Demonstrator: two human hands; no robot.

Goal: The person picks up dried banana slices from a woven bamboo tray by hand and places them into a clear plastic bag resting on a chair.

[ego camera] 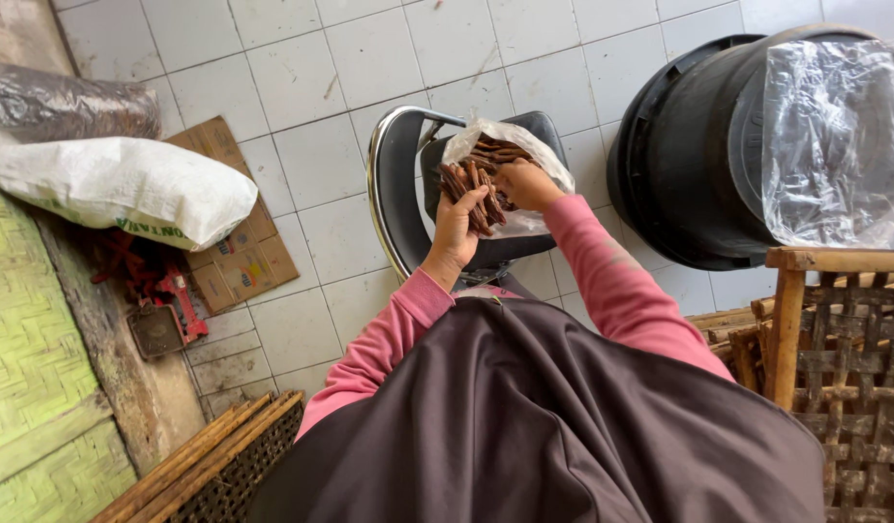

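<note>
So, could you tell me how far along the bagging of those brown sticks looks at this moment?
Done: the clear plastic bag already holds a good many brown sticks. In hand: the left hand grips a bundle of sticks at the bag's mouth, while the right hand holds the bag open. Left: the bag is unsealed and rests over the black chair.

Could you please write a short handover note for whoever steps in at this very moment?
Left hand: supports a bunch of brown sticks from below at the mouth of the clear plastic bag.
Right hand: reaches into the bag opening, gripping sticks or the bag edge; which one is unclear.
The bag sits over the black chair.
Done: the bag already holds many sticks.
Left: the bag is open, with the bunch half out of it.
</note>
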